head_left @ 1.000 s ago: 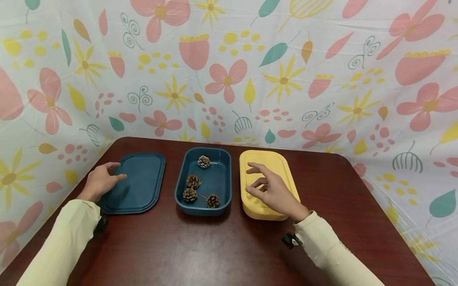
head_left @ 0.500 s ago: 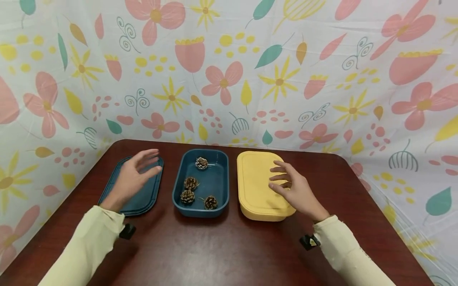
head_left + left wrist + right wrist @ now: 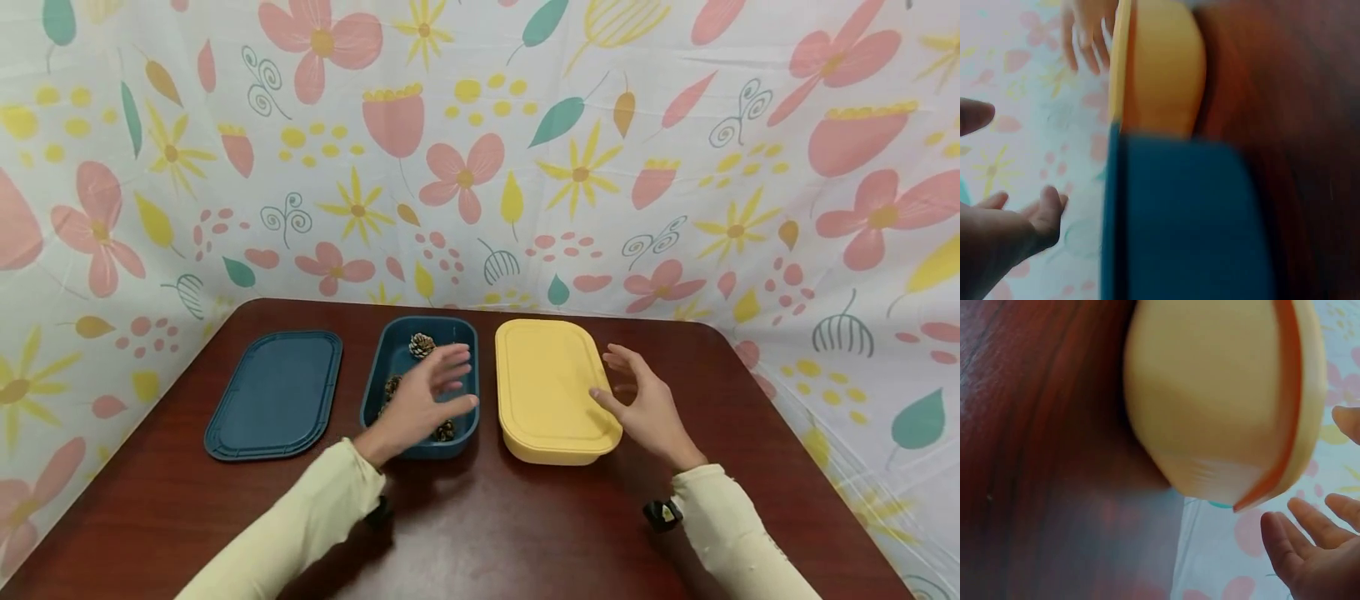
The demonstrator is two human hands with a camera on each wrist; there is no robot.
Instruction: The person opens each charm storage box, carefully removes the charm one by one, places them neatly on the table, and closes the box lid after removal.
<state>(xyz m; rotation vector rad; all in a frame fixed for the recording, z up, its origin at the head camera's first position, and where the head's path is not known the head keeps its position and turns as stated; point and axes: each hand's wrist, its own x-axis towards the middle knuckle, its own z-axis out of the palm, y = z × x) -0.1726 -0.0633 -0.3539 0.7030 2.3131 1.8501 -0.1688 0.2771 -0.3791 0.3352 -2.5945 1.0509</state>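
Note:
My left hand (image 3: 411, 410) hovers over the blue container (image 3: 392, 360), fingers spread and nothing in its grasp. Pine cones lie in that container: one pine cone (image 3: 422, 345) shows at the far end, others are partly hidden behind the hand. Just beyond the right edge of the yellow lidded box (image 3: 553, 387), my right hand (image 3: 651, 412) is held with thumb and fingers apart. The thumb tip appears near the lid's edge; the right wrist view shows a gap between the fingers (image 3: 1282, 547) and the yellow box (image 3: 1210, 394). The yellow lid covers whatever is inside.
A flat blue lid (image 3: 277, 396) lies on the dark red-brown table (image 3: 495, 533), left of the blue container. Behind the table hangs a floral cloth (image 3: 465, 175). A small black device (image 3: 663, 515) sits at the right wrist.
My left hand has moved right, from the blue lid to above the blue container. My right hand has drifted right, from over the yellow lid to beside its right edge.

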